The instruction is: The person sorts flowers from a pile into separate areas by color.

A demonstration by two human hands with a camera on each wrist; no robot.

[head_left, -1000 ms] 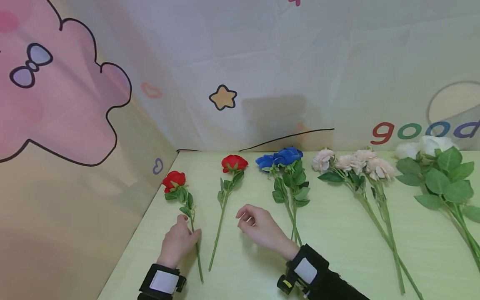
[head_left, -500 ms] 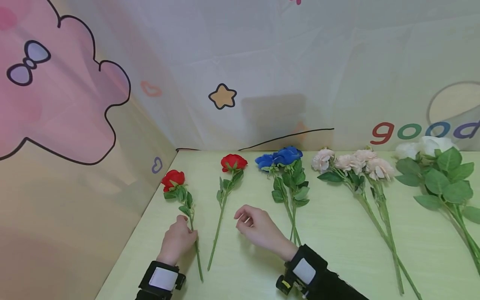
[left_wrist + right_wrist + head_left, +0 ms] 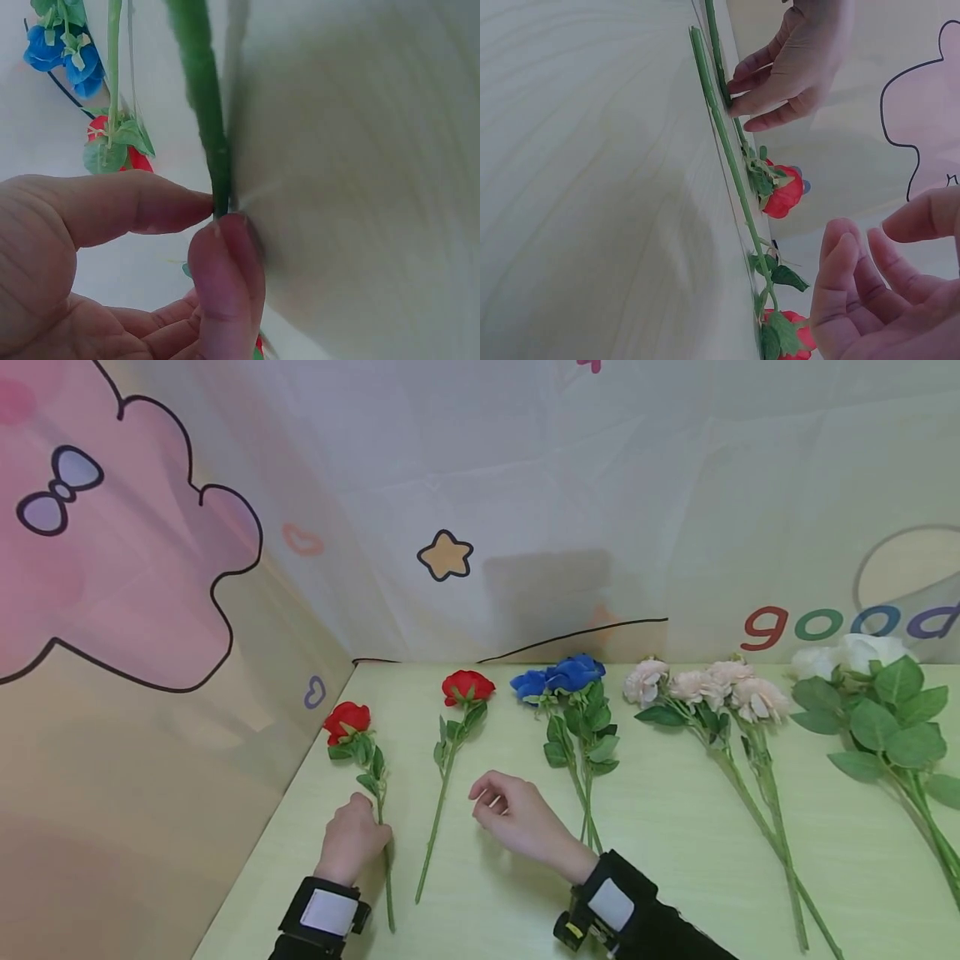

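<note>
My left hand point(image 3: 351, 843) is at the leftmost red rose point(image 3: 348, 720), which lies on the table with its bloom toward the wall. Thumb and fingertips pinch its green stem point(image 3: 202, 97) in the left wrist view, close to the tabletop. To the right, a second red rose point(image 3: 468, 687) lies alone with its stem pointing toward me. My right hand point(image 3: 521, 817) hovers between that rose and the blue roses point(image 3: 574, 672), its fingers loosely curled around nothing. The right wrist view has the right hand's palm point(image 3: 900, 315) bare; part of the blue roses' stems is hidden by the right arm.
Pale pink flowers point(image 3: 723, 681) with crossed stems lie right of centre on the pale table point(image 3: 660, 893). Farther right are white flowers point(image 3: 873, 650) with broad leaves. A printed cloth wall point(image 3: 360, 568) stands along the back and left edges.
My left thumb has drawn in against the rose's stem. The stem's lower end has swung slightly left, while the bloom has barely moved. My right hand has stayed in place.
</note>
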